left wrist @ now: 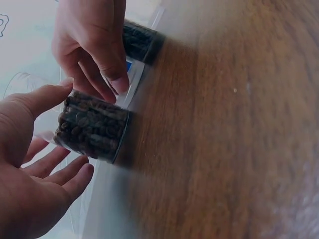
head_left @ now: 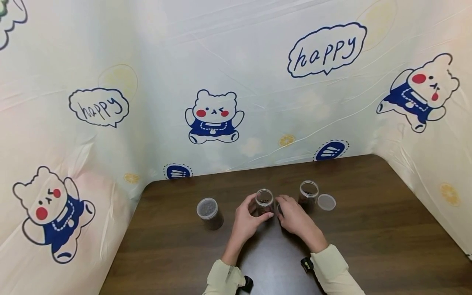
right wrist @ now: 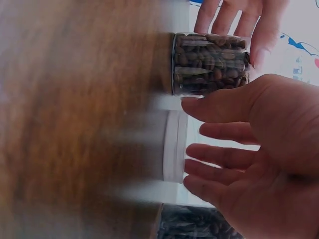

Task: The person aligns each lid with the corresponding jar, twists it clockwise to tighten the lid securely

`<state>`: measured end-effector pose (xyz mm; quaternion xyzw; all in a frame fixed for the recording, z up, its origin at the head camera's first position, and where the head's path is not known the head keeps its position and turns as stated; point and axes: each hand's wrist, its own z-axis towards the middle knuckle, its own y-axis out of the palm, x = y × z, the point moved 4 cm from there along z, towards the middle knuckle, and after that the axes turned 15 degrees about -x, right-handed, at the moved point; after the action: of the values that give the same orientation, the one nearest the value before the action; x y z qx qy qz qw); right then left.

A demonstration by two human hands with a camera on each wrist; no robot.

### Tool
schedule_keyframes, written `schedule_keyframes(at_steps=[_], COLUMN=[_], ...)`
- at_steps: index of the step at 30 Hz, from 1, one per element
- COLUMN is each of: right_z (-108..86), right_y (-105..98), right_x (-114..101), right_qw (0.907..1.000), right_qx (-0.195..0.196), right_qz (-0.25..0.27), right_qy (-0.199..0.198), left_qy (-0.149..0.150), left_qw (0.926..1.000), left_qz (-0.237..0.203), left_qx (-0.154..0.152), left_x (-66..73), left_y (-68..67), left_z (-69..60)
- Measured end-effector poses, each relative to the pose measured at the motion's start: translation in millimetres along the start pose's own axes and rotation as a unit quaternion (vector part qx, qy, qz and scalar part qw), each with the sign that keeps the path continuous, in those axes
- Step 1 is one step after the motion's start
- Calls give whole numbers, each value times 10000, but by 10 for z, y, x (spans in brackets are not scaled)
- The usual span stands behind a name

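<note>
A clear jar of coffee beans (head_left: 264, 205), its top uncovered, stands upright on the table between the hands. My left hand (head_left: 246, 219) holds it near its upper part, thumb on one side and fingers round the other; the left wrist view shows the brown beans (left wrist: 92, 127) through the wall. Beside this jar my right hand (head_left: 295, 217) reaches down over a pale round lid (right wrist: 174, 146) lying flat on the table. The right fingertips (right wrist: 197, 184) touch or nearly touch the lid's upper edge, and the thumb is close to the jar's side.
Further right stands another uncovered jar with dark contents (head_left: 308, 198), a loose translucent lid (head_left: 326, 202) next to it. A lidded jar (head_left: 209, 214) is to the left. Printed cloth (head_left: 258, 82) walls in the brown wooden table (head_left: 166, 254).
</note>
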<state>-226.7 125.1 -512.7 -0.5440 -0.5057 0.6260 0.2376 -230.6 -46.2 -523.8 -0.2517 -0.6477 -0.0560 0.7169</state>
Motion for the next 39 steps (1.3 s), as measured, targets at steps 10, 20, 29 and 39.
schedule_keyframes(at_steps=[10, 20, 29, 39], right_z=[-56, -51, -65, -132], right_y=[-12, -11, -34, -148], right_x=[-48, -39, -42, -126], right_qw=[9982, 9985, 9987, 9989], right_qx=[356, 164, 98, 29], right_qz=[-427, -524, -498, -377], right_qy=[-236, -44, -106, -269], left_qy=[-67, 1, -27, 78], left_qw=[10000, 9999, 10000, 9999], left_qz=[-30, -65, -5, 24], left_qx=[-29, 92, 14, -61], left_x=[-12, -20, 39, 135], left_y=[17, 21, 2, -43], left_z=[25, 36, 30, -54])
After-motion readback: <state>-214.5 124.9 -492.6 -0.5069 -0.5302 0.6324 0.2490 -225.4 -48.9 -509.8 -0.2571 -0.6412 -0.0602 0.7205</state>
